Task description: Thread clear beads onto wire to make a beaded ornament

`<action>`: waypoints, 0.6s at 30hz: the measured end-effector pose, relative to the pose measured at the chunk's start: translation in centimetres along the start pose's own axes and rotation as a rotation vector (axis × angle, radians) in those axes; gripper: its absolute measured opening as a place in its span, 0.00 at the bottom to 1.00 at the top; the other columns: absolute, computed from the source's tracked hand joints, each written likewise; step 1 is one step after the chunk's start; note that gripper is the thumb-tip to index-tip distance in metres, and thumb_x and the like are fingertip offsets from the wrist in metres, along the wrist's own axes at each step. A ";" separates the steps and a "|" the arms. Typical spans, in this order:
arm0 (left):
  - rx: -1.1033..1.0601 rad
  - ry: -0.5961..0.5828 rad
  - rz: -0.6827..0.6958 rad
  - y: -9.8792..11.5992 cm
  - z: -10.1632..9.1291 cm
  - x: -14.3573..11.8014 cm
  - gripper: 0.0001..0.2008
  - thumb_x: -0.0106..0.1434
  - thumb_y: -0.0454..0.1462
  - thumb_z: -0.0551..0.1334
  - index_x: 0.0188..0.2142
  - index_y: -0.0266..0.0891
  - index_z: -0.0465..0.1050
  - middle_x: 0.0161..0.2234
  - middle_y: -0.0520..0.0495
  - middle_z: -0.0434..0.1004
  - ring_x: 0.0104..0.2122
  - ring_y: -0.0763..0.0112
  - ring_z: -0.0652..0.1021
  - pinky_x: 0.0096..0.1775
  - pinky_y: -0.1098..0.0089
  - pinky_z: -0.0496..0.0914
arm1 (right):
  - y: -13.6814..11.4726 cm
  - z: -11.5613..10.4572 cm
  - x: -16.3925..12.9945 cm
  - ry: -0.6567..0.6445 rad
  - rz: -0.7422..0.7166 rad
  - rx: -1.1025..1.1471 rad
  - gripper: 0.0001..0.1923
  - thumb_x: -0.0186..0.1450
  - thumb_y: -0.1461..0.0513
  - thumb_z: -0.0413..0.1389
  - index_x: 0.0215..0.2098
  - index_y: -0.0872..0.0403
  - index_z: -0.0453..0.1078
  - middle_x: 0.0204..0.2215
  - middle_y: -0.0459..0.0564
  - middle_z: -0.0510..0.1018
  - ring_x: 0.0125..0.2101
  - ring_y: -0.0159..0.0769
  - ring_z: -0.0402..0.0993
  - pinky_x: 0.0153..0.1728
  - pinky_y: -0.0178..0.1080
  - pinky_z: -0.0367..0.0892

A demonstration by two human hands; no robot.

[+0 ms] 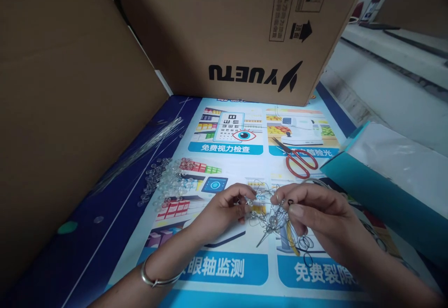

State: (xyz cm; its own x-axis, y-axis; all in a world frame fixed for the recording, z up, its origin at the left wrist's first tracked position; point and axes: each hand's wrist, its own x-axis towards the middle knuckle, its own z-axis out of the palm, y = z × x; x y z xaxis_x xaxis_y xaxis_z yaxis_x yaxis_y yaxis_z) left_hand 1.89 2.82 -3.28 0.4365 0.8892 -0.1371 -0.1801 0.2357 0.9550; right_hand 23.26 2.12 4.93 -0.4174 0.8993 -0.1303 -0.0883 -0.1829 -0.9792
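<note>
Two hands pinch a tangle of thin wire strung with clear beads, low over the bench.

At far left a bundle of clear strands [147, 142] lies beside a brown cardboard wall, with a heap of clear beads [164, 179] just right of it on the printed poster [224, 270]. The left hand [224, 207], a silver bangle [157, 277] on its wrist, grips the wire tangle [268, 212] between finger and thumb; the right hand [315, 217] clasps its other side. Red scissors [299, 161] lie behind, near a teal box [381, 196].
</note>
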 end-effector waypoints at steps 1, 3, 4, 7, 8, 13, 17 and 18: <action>-0.014 -0.005 -0.012 0.0 0.0 0.0 0.05 0.57 0.32 0.60 0.35 0.39 0.68 0.39 0.48 0.65 0.28 0.78 0.69 0.26 0.75 0.67 | 0.0 0.0 0.0 0.003 0.002 0.003 0.03 0.60 0.62 0.56 0.29 0.53 0.71 0.23 0.45 0.72 0.19 0.26 0.63 0.24 0.33 0.63; -0.037 -0.012 -0.035 -0.1 0.0 0.0 0.06 0.57 0.32 0.61 0.36 0.39 0.67 0.39 0.48 0.65 0.28 0.78 0.70 0.25 0.75 0.67 | -0.1 0.1 0.0 0.017 0.001 0.012 0.03 0.60 0.62 0.57 0.29 0.53 0.71 0.28 0.47 0.75 0.19 0.24 0.63 0.23 0.32 0.62; -0.049 -0.013 -0.046 -0.1 0.0 0.0 0.07 0.57 0.33 0.61 0.36 0.39 0.67 0.39 0.48 0.65 0.28 0.78 0.70 0.24 0.75 0.68 | -0.1 0.1 0.1 0.021 -0.001 0.019 0.03 0.60 0.62 0.57 0.29 0.53 0.71 0.31 0.48 0.75 0.19 0.24 0.62 0.22 0.32 0.62; -0.085 -0.010 -0.055 -0.2 0.1 0.0 0.07 0.56 0.33 0.62 0.36 0.39 0.68 0.40 0.48 0.65 0.28 0.78 0.71 0.23 0.76 0.68 | 0.0 0.0 0.0 0.010 -0.007 0.040 0.03 0.60 0.62 0.56 0.29 0.54 0.70 0.37 0.49 0.74 0.19 0.22 0.63 0.23 0.32 0.63; -0.099 -0.008 -0.051 -0.2 0.1 0.0 0.07 0.55 0.32 0.62 0.35 0.39 0.68 0.41 0.47 0.65 0.28 0.78 0.71 0.23 0.76 0.68 | 0.0 0.0 0.0 -0.002 -0.010 0.043 0.03 0.60 0.62 0.56 0.29 0.54 0.71 0.38 0.49 0.74 0.19 0.22 0.63 0.23 0.33 0.64; -0.163 -0.029 -0.055 0.3 0.2 -0.1 0.06 0.54 0.31 0.63 0.33 0.39 0.69 0.48 0.47 0.62 0.26 0.81 0.71 0.23 0.77 0.68 | -0.5 -0.1 -0.5 -0.057 -0.030 0.009 0.06 0.60 0.64 0.56 0.26 0.54 0.71 0.38 0.49 0.74 0.26 0.28 0.69 0.27 0.33 0.65; -0.190 -0.057 -0.067 0.5 0.0 -0.1 0.06 0.54 0.31 0.63 0.32 0.38 0.69 0.48 0.47 0.62 0.25 0.82 0.72 0.24 0.76 0.68 | -1.1 0.2 -0.9 -0.079 -0.033 -0.015 0.07 0.60 0.64 0.56 0.24 0.54 0.71 0.37 0.50 0.75 0.41 0.37 0.69 0.30 0.32 0.66; -0.192 -0.065 -0.069 0.5 -0.1 0.0 0.05 0.54 0.31 0.63 0.32 0.38 0.69 0.48 0.47 0.62 0.25 0.82 0.72 0.24 0.76 0.69 | -1.3 0.3 -0.9 -0.083 -0.034 -0.016 0.06 0.60 0.64 0.56 0.25 0.54 0.71 0.37 0.50 0.75 0.43 0.38 0.68 0.32 0.33 0.66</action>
State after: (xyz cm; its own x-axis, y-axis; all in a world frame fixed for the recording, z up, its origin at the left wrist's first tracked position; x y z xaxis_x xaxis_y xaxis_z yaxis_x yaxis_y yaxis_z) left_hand 1.69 2.94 -2.81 0.5083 0.8428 -0.1770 -0.3102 0.3709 0.8753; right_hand 23.50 1.42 6.34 -0.4878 0.8689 -0.0842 -0.0897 -0.1458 -0.9852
